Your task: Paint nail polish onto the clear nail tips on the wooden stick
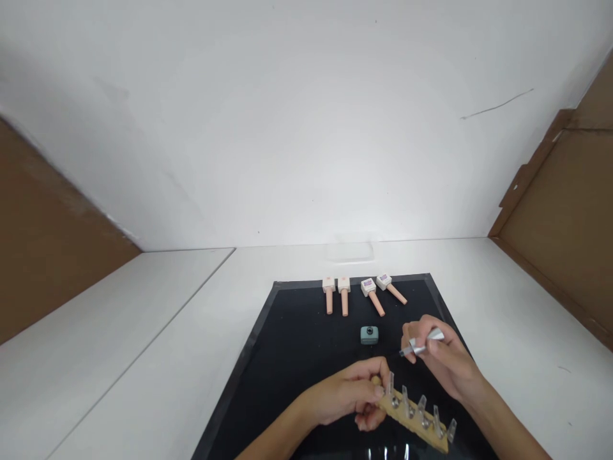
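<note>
On the table [143, 358], before the wall [306, 128], lies a mat [297, 345] with four capped bottles side by side along its far edge, two at left [328, 295] and two at right [372, 295]. Nearer than these sits an open bottle [369, 338], with the right hand [447, 354] and its brush cap [435, 335] to its right. Nearest, over the mat, a strip [416, 429] bearing a row of tips [437, 421] runs rightward from the left hand [352, 393], angling toward the near side.
</note>
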`<state>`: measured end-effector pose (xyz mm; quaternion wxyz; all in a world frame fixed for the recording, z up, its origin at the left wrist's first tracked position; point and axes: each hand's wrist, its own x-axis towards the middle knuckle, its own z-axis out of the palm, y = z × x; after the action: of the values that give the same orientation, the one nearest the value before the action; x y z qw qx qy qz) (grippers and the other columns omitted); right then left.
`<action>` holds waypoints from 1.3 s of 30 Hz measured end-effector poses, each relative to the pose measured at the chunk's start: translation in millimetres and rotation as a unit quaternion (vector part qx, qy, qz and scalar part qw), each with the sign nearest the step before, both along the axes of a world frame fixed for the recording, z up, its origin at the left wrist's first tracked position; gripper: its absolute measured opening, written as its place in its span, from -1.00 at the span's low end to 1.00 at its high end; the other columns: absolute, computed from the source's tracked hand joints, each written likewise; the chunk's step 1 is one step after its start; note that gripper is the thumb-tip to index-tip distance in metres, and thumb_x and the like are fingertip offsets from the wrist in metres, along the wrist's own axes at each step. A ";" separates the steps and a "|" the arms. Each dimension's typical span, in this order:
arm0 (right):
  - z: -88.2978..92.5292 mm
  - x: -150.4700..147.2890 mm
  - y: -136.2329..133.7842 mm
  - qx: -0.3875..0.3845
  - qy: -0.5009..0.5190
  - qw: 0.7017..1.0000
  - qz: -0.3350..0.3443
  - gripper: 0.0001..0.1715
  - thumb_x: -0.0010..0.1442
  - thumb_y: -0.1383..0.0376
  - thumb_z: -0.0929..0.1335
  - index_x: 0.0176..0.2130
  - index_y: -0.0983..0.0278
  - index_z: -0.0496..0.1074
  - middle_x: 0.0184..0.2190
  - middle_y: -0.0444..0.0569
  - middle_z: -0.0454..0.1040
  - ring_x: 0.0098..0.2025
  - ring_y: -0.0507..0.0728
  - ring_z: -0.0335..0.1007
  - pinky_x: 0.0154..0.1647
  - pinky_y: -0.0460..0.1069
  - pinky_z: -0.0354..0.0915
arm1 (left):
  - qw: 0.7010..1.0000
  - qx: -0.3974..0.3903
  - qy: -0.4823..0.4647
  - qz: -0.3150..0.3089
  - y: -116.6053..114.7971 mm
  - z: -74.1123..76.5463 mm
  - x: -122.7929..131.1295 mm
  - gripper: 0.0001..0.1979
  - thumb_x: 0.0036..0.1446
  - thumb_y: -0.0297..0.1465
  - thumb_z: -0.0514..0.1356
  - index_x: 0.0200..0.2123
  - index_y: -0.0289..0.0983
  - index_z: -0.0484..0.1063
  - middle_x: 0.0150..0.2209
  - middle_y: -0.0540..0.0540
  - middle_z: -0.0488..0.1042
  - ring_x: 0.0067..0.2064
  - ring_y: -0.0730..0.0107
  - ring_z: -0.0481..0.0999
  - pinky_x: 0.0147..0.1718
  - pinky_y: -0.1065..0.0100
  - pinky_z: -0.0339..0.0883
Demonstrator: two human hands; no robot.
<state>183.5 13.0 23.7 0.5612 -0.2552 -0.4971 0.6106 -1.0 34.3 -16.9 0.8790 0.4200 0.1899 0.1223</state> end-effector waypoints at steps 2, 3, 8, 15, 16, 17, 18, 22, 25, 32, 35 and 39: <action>-1.2 -0.1 -0.7 0.008 -0.007 1.000 0.006 -0.56 0.07 -0.01 0.41 -0.57 0.27 0.37 -0.64 -0.21 0.13 -0.54 0.02 0.06 -0.49 -0.07 0.03 | 1.000 0.003 0.001 0.000 0.2 0.4 -0.1 -0.58 -0.19 -0.16 0.35 -0.41 -0.26 0.23 -0.72 0.13 0.32 -0.72 0.62 0.21 -0.76 0.57 -0.04; -2.1 0.1 -1.1 0.007 -0.018 1.000 0.007 -0.56 0.07 -0.01 0.40 -0.57 0.28 0.36 -0.63 -0.21 0.12 -0.54 0.01 0.05 -0.49 -0.07 0.01 | 1.000 0.006 0.003 0.000 0.3 0.7 -0.1 -0.58 -0.19 -0.16 0.34 -0.41 -0.27 0.23 -0.72 0.13 0.32 -0.72 0.63 0.21 -0.76 0.57 -0.04; -3.6 0.9 -3.0 -0.007 -0.078 0.996 0.040 -0.67 0.04 0.07 0.45 -0.43 0.26 0.39 -0.54 -0.19 0.19 -0.53 -0.01 0.05 -0.50 -0.10 0.04 | 1.000 0.014 0.010 -0.002 0.8 2.2 1.3 -0.58 -0.17 -0.15 0.34 -0.41 -0.27 0.23 -0.70 0.11 0.34 -0.70 0.63 0.22 -0.74 0.56 -0.02; 4.2 -2.5 -2.9 0.014 -0.119 0.991 0.057 -0.63 0.08 0.01 0.40 -0.45 0.25 0.35 -0.56 -0.18 0.19 -0.54 0.01 0.07 -0.50 -0.08 0.09 | 1.000 0.017 0.007 -0.009 1.5 0.1 2.9 -0.57 -0.18 -0.14 0.34 -0.41 -0.26 0.23 -0.70 0.13 0.32 -0.70 0.63 0.20 -0.74 0.55 -0.05; 4.4 -2.2 -2.9 0.013 -0.134 0.989 0.056 -0.62 0.08 0.00 0.40 -0.45 0.26 0.35 -0.56 -0.18 0.19 -0.54 0.01 0.07 -0.51 -0.08 0.07 | 1.000 0.019 0.010 -0.008 1.6 -0.7 2.8 -0.58 -0.17 -0.14 0.33 -0.40 -0.27 0.23 -0.69 0.13 0.32 -0.70 0.62 0.21 -0.73 0.55 -0.04; 4.4 -1.8 -3.0 0.013 -0.148 0.987 0.056 -0.61 0.08 0.00 0.39 -0.45 0.26 0.35 -0.56 -0.18 0.19 -0.54 0.00 0.06 -0.52 -0.08 0.05 | 1.000 0.020 0.012 -0.007 1.7 -1.4 2.7 -0.58 -0.16 -0.15 0.33 -0.39 -0.27 0.23 -0.69 0.12 0.32 -0.70 0.62 0.22 -0.73 0.54 -0.04; 4.1 -1.4 -3.1 0.014 -0.162 0.985 0.057 -0.60 0.08 -0.01 0.39 -0.46 0.27 0.36 -0.56 -0.19 0.19 -0.55 0.00 0.05 -0.53 -0.09 0.03 | 1.000 0.022 0.014 -0.007 1.8 -1.9 2.6 -0.58 -0.16 -0.15 0.33 -0.38 -0.28 0.24 -0.68 0.12 0.33 -0.69 0.62 0.22 -0.72 0.54 -0.04; 2.3 0.1 -3.6 0.015 -0.204 0.978 0.045 -0.60 0.09 0.00 0.38 -0.47 0.28 0.36 -0.58 -0.20 0.18 -0.56 -0.02 0.00 -0.53 -0.08 -0.01 | 0.999 0.025 0.023 -0.013 1.9 -2.3 2.6 -0.56 -0.16 -0.14 0.33 -0.35 -0.28 0.23 -0.68 0.12 0.33 -0.69 0.62 0.21 -0.71 0.53 -0.05; 1.7 0.4 -2.8 0.013 -0.217 0.976 0.028 -0.61 0.10 0.00 0.37 -0.46 0.28 0.36 -0.58 -0.20 0.20 -0.56 -0.01 -0.01 -0.54 -0.08 -0.01 | 0.999 0.022 0.028 -0.015 1.2 -1.5 2.8 -0.54 -0.17 -0.13 0.33 -0.35 -0.27 0.21 -0.69 0.13 0.33 -0.70 0.62 0.20 -0.71 0.53 -0.06; 2.8 1.3 -1.6 -0.005 -0.197 0.980 -0.017 -0.62 0.09 0.01 0.38 -0.48 0.25 0.34 -0.60 -0.20 0.18 -0.55 0.01 0.02 -0.56 -0.08 0.02 | 0.999 0.022 0.018 -0.014 -0.4 0.4 2.4 -0.52 -0.21 -0.08 0.34 -0.40 -0.25 0.20 -0.71 0.14 0.32 -0.70 0.62 0.19 -0.72 0.53 -0.08; 4.6 1.3 -2.6 0.009 -0.176 0.984 0.012 -0.59 0.06 -0.02 0.40 -0.48 0.26 0.35 -0.59 -0.19 0.19 -0.55 0.01 0.06 -0.54 -0.08 0.04 | 1.000 0.022 0.012 -0.016 0.7 -0.2 2.3 -0.52 -0.20 -0.10 0.35 -0.39 -0.26 0.21 -0.71 0.15 0.30 -0.70 0.63 0.19 -0.72 0.53 -0.08; 5.4 0.5 -2.7 0.021 -0.197 0.979 0.051 -0.59 0.07 0.00 0.39 -0.48 0.29 0.38 -0.59 -0.20 0.19 -0.57 -0.02 0.02 -0.53 -0.08 0.00 | 1.000 0.021 0.014 -0.014 2.1 -1.2 2.7 -0.52 -0.19 -0.11 0.35 -0.37 -0.28 0.23 -0.68 0.12 0.32 -0.69 0.62 0.21 -0.72 0.53 -0.06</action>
<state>183.9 10.3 29.1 0.4260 -0.3330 -0.6229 0.5654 1.7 36.4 -18.0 0.8687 0.4430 0.1938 0.1078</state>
